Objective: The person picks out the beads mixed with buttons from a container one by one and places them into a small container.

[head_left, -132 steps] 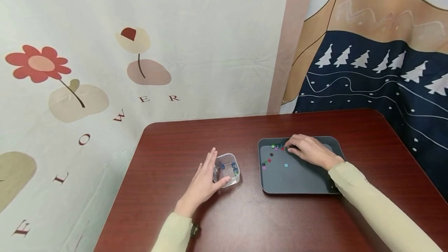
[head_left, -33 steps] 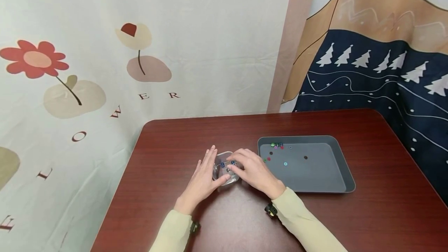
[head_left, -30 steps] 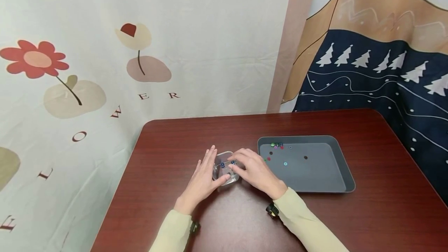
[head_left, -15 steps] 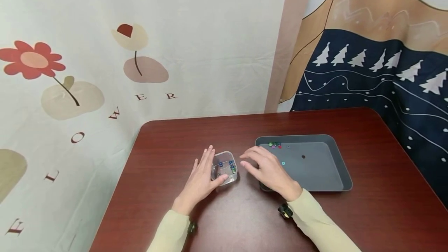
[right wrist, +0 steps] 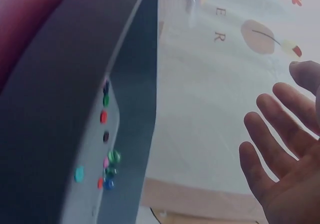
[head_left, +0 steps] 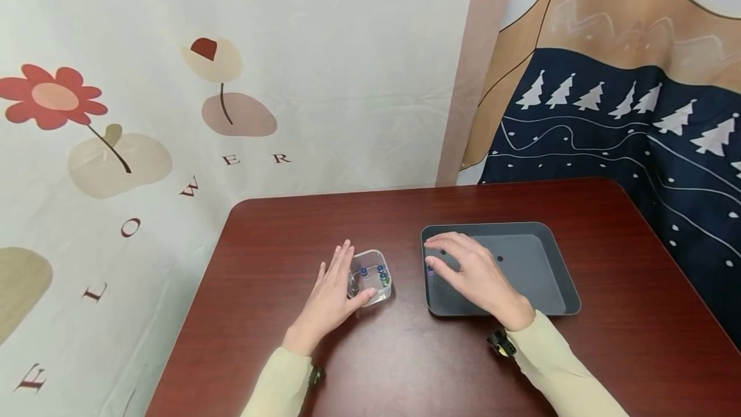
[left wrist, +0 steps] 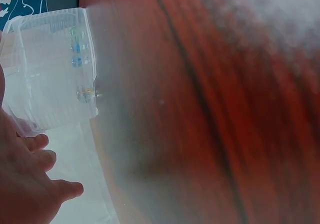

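Observation:
My left hand lies along the left side of a clear, square plastic container, fingers extended, with the thumb at its near rim. Inside it are several shiny blue and green beads; a clear-brown bead also shows through the wall in the left wrist view. Over the left part of a grey tray hovers my right hand, fingers spread and holding nothing. Shiny green and blue beads and small flat coloured discs, one light blue disc among them, lie in the tray, partly hidden by that hand in the head view.
Both stand on a reddish-brown wooden table, the tray to the right of the container. A pale curtain with flower prints hangs behind it, and a dark blue cloth with white trees is at the right.
My right hand has left the container and moved right, over the tray. Earlier it took something from the tray's far edge to the container. The left hand has stayed at the container.

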The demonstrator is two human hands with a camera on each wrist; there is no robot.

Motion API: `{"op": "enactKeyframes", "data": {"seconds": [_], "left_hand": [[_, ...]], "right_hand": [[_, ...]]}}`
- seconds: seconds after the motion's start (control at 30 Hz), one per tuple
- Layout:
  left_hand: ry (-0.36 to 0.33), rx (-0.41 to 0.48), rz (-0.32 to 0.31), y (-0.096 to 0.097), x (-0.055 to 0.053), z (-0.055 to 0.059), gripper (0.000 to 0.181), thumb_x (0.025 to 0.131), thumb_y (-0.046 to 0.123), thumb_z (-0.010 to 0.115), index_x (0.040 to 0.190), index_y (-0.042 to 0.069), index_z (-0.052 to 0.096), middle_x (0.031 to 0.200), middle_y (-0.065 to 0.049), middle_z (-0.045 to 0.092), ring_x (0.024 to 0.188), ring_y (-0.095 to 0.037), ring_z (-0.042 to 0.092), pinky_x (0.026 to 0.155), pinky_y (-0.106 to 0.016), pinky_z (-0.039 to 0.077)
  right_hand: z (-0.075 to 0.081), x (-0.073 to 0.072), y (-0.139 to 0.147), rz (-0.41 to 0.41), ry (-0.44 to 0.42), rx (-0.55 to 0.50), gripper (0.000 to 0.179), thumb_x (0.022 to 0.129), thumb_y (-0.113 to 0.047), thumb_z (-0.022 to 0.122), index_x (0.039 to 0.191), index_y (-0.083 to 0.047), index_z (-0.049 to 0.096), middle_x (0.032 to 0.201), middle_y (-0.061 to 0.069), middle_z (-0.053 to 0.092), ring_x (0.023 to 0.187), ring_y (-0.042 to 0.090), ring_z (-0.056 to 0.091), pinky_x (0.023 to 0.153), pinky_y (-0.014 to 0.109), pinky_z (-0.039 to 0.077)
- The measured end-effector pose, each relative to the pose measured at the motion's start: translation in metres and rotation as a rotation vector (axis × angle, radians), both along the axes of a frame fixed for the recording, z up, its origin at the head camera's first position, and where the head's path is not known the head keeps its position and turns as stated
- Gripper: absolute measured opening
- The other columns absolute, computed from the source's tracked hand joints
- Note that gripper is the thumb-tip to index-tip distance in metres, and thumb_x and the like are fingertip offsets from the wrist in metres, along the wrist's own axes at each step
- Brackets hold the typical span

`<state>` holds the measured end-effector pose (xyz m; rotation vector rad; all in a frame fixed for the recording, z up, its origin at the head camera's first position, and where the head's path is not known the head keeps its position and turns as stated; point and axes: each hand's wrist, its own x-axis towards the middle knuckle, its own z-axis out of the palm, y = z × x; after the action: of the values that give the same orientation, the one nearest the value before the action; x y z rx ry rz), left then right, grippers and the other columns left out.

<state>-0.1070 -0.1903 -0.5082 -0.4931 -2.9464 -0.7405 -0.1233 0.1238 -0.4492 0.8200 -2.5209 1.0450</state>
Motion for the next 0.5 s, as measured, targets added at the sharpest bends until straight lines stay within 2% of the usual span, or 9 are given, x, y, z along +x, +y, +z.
{"op": "enactKeyframes", "data": {"seconds": [0.17, 0.3, 0.5], "left_hand": [[0.006, 0.008, 0.0, 0.0, -0.001, -0.001, 0.1, 0.093, 0.06, 0.066, 0.161, -0.002, 0.028, 0.17, -0.015, 0.022, 0.155, -0.041, 0.023, 0.118, -0.07, 0.023], [-0.008, 0.016, 0.003, 0.0, 0.0, 0.001, 0.1, 0.093, 0.059, 0.068, 0.161, -0.001, 0.028, 0.171, -0.014, 0.022, 0.155, -0.039, 0.022, 0.119, -0.069, 0.022], [-0.014, 0.021, 0.005, 0.001, 0.001, 0.002, 0.101, 0.092, 0.059, 0.069, 0.161, -0.001, 0.027, 0.171, -0.014, 0.022, 0.156, -0.038, 0.022, 0.12, -0.068, 0.021]], "right_hand": [[0.006, -0.002, 0.016, -0.03, -0.015, 0.032, 0.033, 0.094, -0.024, 0.078, 0.125, -0.013, 0.074, 0.129, 0.004, 0.07, 0.122, 0.025, 0.063, 0.104, 0.055, 0.049], [0.009, -0.006, 0.026, -0.045, -0.02, 0.061, 0.034, 0.093, -0.026, 0.079, 0.125, -0.015, 0.074, 0.131, 0.003, 0.068, 0.124, 0.025, 0.061, 0.107, 0.057, 0.045], [0.012, -0.014, 0.04, -0.051, 0.001, 0.113, 0.037, 0.093, -0.024, 0.08, 0.126, -0.01, 0.073, 0.134, 0.008, 0.066, 0.127, 0.029, 0.058, 0.107, 0.06, 0.043]]}}
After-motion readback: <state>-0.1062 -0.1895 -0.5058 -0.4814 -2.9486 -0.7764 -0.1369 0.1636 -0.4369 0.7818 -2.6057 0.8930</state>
